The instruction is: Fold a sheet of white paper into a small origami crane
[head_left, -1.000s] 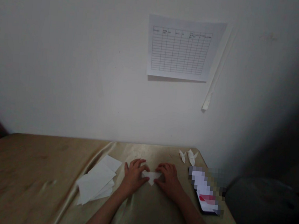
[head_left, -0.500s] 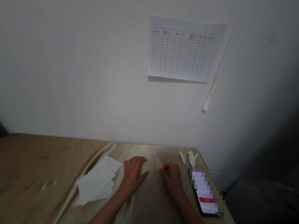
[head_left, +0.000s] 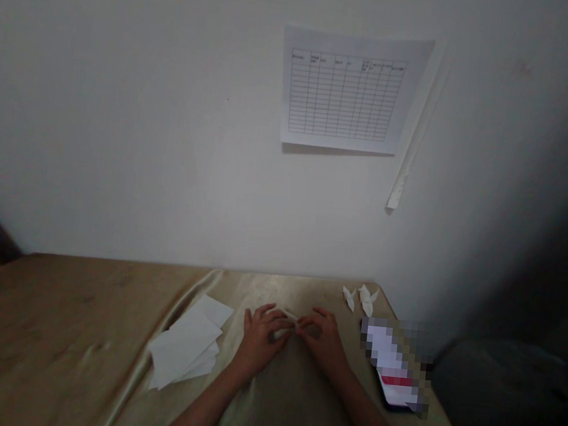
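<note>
Between my hands is a small folded piece of white paper [head_left: 291, 315], mostly covered by the fingers. My left hand [head_left: 262, 337] pinches its near side with thumb and fingers. On the other side, my right hand [head_left: 324, 343] grips the same paper between thumb and index finger, its other fingers curled loosely. A fanned stack of white paper sheets [head_left: 188, 341] lies left of my left hand. Beyond my right hand rest two small folded paper figures, a slimmer one [head_left: 349, 299] and a wider one [head_left: 367, 301].
A phone [head_left: 392, 367] with its screen lit, partly pixelated, lies at the table's right side. Shiny tan cloth [head_left: 77, 327] with a raised crease covers the table. Behind it, a printed chart [head_left: 345, 95] hangs on the wall [head_left: 146, 126]. A dark rounded shape [head_left: 498, 388] stands at right.
My left hand has moved right and closed on the paper that my right hand alone held before. The hands are now fingertip to fingertip. The view has shifted slightly.
</note>
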A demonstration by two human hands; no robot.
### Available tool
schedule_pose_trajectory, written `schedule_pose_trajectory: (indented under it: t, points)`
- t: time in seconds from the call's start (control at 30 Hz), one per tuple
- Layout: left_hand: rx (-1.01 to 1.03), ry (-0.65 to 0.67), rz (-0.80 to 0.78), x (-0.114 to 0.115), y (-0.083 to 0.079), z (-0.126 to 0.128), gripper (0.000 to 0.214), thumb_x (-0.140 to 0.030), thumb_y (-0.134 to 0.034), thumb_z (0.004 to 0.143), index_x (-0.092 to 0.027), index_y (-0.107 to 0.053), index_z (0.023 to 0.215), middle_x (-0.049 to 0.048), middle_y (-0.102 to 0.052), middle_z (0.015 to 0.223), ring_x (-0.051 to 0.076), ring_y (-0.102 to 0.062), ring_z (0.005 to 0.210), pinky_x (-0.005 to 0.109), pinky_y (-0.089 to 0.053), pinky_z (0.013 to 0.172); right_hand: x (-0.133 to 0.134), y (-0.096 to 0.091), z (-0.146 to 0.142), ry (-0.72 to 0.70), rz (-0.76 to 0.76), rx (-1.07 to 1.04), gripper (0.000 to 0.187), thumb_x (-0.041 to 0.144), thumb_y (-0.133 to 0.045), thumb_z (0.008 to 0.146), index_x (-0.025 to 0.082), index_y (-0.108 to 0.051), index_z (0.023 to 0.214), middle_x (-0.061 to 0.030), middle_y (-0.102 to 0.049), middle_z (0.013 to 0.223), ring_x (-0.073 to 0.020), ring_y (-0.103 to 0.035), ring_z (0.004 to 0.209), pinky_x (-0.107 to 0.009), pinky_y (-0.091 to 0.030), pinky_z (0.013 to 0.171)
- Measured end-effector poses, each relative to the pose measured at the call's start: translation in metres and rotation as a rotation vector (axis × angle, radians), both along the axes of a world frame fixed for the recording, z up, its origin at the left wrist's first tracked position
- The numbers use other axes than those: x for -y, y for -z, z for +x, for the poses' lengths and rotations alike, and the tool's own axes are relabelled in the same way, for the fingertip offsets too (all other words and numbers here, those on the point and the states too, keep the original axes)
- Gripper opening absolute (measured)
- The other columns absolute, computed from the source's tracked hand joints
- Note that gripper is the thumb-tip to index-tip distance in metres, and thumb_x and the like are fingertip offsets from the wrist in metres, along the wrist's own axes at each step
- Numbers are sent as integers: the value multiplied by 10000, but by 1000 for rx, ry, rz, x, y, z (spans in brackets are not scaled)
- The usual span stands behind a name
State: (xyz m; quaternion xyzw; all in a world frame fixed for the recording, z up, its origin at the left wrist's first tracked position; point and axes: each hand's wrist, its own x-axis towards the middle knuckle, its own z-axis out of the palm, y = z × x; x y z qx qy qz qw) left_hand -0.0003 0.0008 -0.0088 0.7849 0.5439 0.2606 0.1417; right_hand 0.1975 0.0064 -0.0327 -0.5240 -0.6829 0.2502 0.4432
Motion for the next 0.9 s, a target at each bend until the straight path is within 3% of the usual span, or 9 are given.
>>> schedule_pose_trajectory:
  t: [0.2,0.47,0.6,0.73,0.8,0.9]
  points:
    - [25,-15,-19,-1,-3,0,307,-284,-708,830,-441,-732,1093,-26,-697,1283,333,-447,1356,757,-94,1133,2,-4,0,-18,-21,-27,138,348,-716,818,299,-774,933,-56,-661,1257,-274,-485,1313,-488,-336,1140]
    - [69,-8,-47,-1,-5,1,301,-289,-701,842,-424,-730,1109,-10,-684,1312,314,-443,1365,744,-83,1144,3,-9,0,-23,-16,-8,119,315,-684,829,268,-767,901,-71,-696,1187,-269,-544,1264,-495,-314,1145]
    - [86,-19,-46,0,-5,2,278,-276,-726,823,-403,-743,1070,-9,-695,1294,309,-461,1355,726,-99,1152,2,-4,-1,-40,-56,-116,119,320,-715,773,219,-707,835,-90,-698,1164,-272,-627,1157,-462,-419,1061]
    - [99,-20,-60,0,-3,2,251,-322,-748,815,-398,-741,1054,-17,-701,1287,309,-473,1350,732,-66,1149,1,2,-4,-35,-114,-280,318,329,-772,701,215,-658,975,-91,-693,1143,-246,-712,950,-414,-530,913]
    - [104,-17,-57,-1,-1,2,244,-339,-747,816,-393,-738,1053,-17,-699,1291,307,-470,1354,731,-52,1151,0,4,-5,-27,-117,-283,372,335,-781,698,220,-664,1032,-85,-705,1107,-243,-721,905,-417,-539,897]
    - [96,-6,-63,-2,2,2,262,-308,-736,818,-393,-726,1066,-26,-698,1294,301,-457,1369,729,-40,1151,0,2,-3,-29,-80,-180,263,352,-743,754,228,-720,985,-98,-707,1133,-258,-699,986,-438,-514,946]
